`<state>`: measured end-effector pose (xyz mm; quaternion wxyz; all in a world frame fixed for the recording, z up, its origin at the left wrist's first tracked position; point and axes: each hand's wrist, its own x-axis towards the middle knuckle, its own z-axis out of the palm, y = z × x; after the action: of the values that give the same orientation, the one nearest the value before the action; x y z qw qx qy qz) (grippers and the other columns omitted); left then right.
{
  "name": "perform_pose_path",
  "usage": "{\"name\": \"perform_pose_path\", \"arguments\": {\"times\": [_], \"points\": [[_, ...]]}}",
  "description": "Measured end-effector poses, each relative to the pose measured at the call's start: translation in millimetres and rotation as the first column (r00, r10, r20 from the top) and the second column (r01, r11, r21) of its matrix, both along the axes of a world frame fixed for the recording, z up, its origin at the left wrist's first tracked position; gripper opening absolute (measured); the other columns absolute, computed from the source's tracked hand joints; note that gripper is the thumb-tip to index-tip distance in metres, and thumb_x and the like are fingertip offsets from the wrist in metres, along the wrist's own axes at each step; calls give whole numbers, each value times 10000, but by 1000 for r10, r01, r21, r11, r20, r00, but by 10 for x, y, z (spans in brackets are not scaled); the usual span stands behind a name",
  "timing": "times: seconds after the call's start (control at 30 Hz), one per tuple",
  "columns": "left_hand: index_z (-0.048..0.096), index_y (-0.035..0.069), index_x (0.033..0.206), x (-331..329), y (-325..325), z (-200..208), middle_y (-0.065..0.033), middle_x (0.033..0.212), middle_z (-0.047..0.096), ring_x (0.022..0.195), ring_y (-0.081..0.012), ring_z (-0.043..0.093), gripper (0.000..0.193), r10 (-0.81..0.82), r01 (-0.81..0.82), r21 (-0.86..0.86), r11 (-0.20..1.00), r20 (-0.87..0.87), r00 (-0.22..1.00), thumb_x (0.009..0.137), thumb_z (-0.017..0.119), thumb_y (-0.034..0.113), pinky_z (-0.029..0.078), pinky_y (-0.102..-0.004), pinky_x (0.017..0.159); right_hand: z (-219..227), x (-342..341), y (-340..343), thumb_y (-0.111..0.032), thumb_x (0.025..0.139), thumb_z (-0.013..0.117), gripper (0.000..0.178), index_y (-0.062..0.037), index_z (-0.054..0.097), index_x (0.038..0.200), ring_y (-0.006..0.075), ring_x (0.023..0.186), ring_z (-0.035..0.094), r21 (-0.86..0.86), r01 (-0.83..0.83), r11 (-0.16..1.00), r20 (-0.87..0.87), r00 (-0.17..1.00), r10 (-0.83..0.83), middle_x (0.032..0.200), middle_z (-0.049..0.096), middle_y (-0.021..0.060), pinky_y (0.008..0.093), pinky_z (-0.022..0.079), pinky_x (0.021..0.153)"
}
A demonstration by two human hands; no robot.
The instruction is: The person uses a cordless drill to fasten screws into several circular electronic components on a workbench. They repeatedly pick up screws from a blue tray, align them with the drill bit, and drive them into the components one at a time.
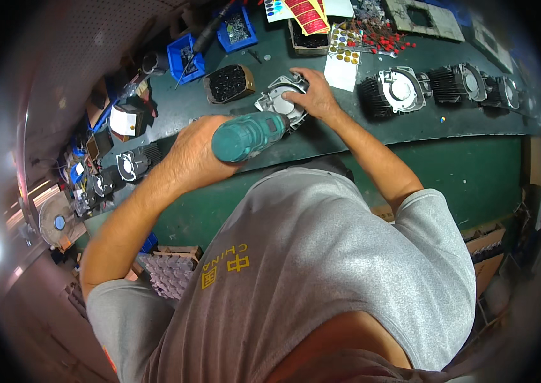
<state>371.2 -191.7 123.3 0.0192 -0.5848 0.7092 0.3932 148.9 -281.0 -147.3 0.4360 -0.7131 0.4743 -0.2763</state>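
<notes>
My left hand (197,150) is wrapped round a teal power drill (248,135), whose front end reaches the near right side of a silver metal housing (277,101). The drill's tip is hidden. My right hand (316,96) grips the far right edge of that housing, with the thumb lying across its round face and the fingers over the rim. Left of the housing is an open box of small black parts (229,83).
Blue bins (185,60) of small hardware stand at the back left. Finned metal housings (401,90) line the right of the green bench (347,135). Red-tipped parts (388,39) and a sheet of round stickers (345,57) lie at the back. More housings (131,165) sit at left.
</notes>
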Motion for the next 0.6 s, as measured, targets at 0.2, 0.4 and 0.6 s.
{"name": "perform_pose_path", "arguments": {"times": [0.2,0.4,0.6], "points": [[687,40,1005,-210,-168,84,-196,916,728,883,-396,702,277,-60,44,108,993,143,988,765,786,136,558,-451,801,-17,10,14,-289,710,864,674,-56,635,1300,391,1282,487,-8,2,1000,-1,1000,-2,1269,634,212,447,397,1114],[665,39,946,-350,-209,143,-207,893,720,886,-400,705,259,-85,52,160,986,209,974,755,792,158,554,-490,806,-17,-7,12,-284,724,857,654,-66,629,1296,400,1295,475,-16,-2,1000,22,1000,2,1281,618,220,458,385,1124],[661,36,955,-387,-156,134,-199,885,723,894,-389,713,276,-57,22,146,989,242,969,747,804,146,561,-476,813,-24,-15,15,-277,731,853,652,-64,621,1302,403,1295,472,-24,-11,1000,18,1000,11,1280,616,219,464,382,1126]]}}
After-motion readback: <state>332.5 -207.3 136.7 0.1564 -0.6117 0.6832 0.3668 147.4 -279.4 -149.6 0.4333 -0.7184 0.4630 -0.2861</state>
